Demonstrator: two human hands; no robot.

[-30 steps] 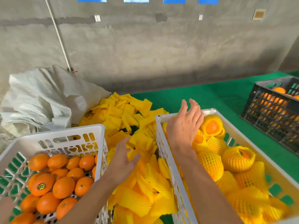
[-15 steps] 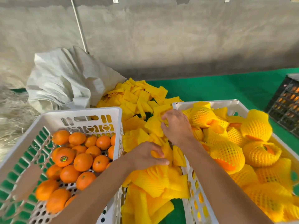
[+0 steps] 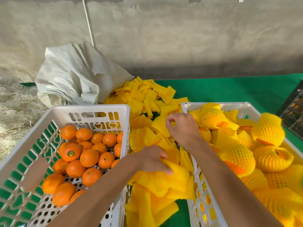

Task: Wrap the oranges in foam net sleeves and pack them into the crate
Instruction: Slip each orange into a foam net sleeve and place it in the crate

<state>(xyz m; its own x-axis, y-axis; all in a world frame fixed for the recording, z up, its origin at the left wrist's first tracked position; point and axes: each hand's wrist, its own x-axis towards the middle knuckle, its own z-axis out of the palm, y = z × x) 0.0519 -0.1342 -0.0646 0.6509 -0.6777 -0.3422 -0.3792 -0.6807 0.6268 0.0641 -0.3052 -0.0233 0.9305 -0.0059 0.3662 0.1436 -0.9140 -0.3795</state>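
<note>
Gripping a foam sleeve [image 3: 173,176] in left hand [image 3: 152,161], right hand [image 3: 182,128] pinching another sleeve [image 3: 161,126]

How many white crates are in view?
2. One white crate at left holds bare oranges; the other at right holds wrapped oranges. None seems hidden.

1. Fruit-packing shed or farm store, rough and unfinished: bare grey concrete wall [image 3: 180,38] right behind the work area, with dry straw [image 3: 14,108] on the ground at its foot, far left.
2. Bulk handling gear in front of that wall: white plastic crate [image 3: 91,108] of loose oranges [image 3: 89,158], a second white crate [image 3: 242,104] of netted fruit, a heap of yellow foam net sleeves [image 3: 147,99] between them.
3. Crumpled woven sack [image 3: 73,74] slumped against the wall, green matting [image 3: 237,89] spread below it, dark crate [image 3: 293,108] at far right.
</note>
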